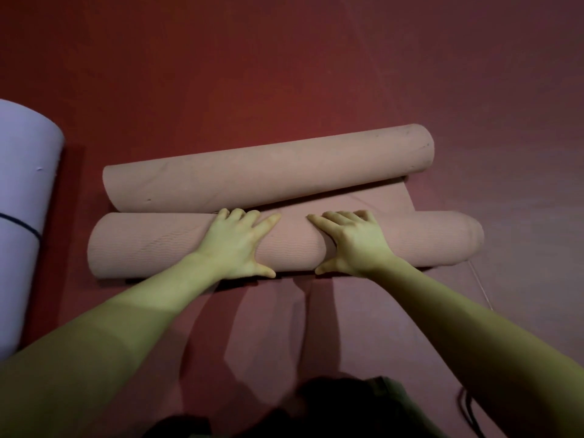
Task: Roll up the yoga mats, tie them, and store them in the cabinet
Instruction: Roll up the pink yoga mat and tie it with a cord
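A pink yoga mat [142, 245] lies across the red floor, rolled from the near side into a thick roll. Its far end [268, 169] curls into a second roll just behind, with a short flat strip [363, 200] between the two. My left hand [235, 245] lies flat on the near roll left of its middle, fingers spread over the top. My right hand [350, 241] lies flat on the same roll right of its middle, fingers spread. Both thumbs reach down the near side of the roll.
A rolled pale lilac mat [22, 197] with a dark band round it lies at the left edge. A thin cord [480, 282] runs on the floor near the roll's right end. Red floor [284, 58] stretches beyond. My dark clothing [316, 412] fills the bottom.
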`<action>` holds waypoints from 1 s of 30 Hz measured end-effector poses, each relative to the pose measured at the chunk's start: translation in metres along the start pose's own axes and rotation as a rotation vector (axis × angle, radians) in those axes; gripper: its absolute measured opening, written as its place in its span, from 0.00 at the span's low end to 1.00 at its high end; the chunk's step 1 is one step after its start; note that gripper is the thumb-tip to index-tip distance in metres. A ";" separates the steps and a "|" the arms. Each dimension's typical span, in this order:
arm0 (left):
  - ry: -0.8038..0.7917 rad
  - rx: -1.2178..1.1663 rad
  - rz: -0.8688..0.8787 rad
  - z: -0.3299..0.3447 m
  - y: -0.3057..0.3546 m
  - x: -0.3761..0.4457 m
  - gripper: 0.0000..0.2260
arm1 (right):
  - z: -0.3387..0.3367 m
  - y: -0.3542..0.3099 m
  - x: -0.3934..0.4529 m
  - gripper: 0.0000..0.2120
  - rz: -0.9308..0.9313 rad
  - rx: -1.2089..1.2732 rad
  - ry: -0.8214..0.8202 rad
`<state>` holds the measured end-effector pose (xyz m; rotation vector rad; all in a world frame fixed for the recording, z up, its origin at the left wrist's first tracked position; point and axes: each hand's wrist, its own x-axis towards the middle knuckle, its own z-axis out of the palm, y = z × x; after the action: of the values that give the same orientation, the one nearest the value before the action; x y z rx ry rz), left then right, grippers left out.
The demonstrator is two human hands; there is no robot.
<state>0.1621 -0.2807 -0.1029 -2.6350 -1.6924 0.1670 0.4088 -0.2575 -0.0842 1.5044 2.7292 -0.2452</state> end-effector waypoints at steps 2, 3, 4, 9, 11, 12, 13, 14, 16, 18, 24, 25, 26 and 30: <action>-0.018 -0.011 0.012 0.000 0.010 -0.013 0.49 | 0.001 -0.004 -0.014 0.51 -0.006 0.008 -0.002; -0.025 -0.016 0.013 0.002 0.015 -0.020 0.49 | 0.002 -0.006 -0.021 0.51 -0.007 0.009 -0.002; -0.030 -0.020 0.009 0.002 0.020 -0.025 0.49 | 0.004 -0.008 -0.027 0.51 -0.008 0.009 0.001; -0.107 -0.101 -0.046 -0.010 0.024 -0.033 0.49 | 0.001 -0.014 -0.035 0.52 0.021 -0.004 -0.111; -0.137 -0.201 -0.115 -0.019 0.023 -0.032 0.50 | 0.000 -0.013 -0.036 0.49 0.037 -0.013 -0.168; -0.168 -0.243 -0.159 -0.021 0.023 -0.030 0.48 | 0.000 -0.014 -0.036 0.47 0.053 -0.001 -0.182; -0.206 -0.269 -0.194 -0.022 0.023 -0.028 0.43 | -0.001 -0.014 -0.036 0.45 0.080 0.026 -0.186; -0.235 -0.285 -0.217 -0.023 0.023 -0.024 0.37 | 0.000 -0.015 -0.035 0.43 0.104 0.057 -0.187; -0.256 -0.302 -0.244 -0.024 0.024 -0.015 0.30 | 0.001 -0.017 -0.034 0.41 0.127 0.080 -0.197; -0.273 -0.310 -0.276 -0.024 0.023 -0.004 0.29 | 0.003 -0.017 -0.032 0.40 0.140 0.068 -0.195; -0.265 -0.228 -0.376 -0.025 0.004 0.030 0.29 | 0.004 -0.019 -0.031 0.39 0.148 0.049 -0.192; -0.263 -0.215 -0.395 -0.027 -0.002 0.036 0.30 | 0.003 -0.019 -0.031 0.39 0.150 0.049 -0.195; -0.264 -0.208 -0.411 -0.029 -0.008 0.042 0.30 | 0.004 -0.019 -0.029 0.39 0.154 0.052 -0.198; -0.232 -0.185 -0.477 -0.035 -0.013 0.057 0.30 | 0.001 -0.016 -0.012 0.31 0.204 0.067 -0.224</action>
<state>0.1774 -0.2216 -0.0724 -2.3030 -2.4638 0.3320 0.4017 -0.2757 -0.0824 1.6450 2.3987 -0.4722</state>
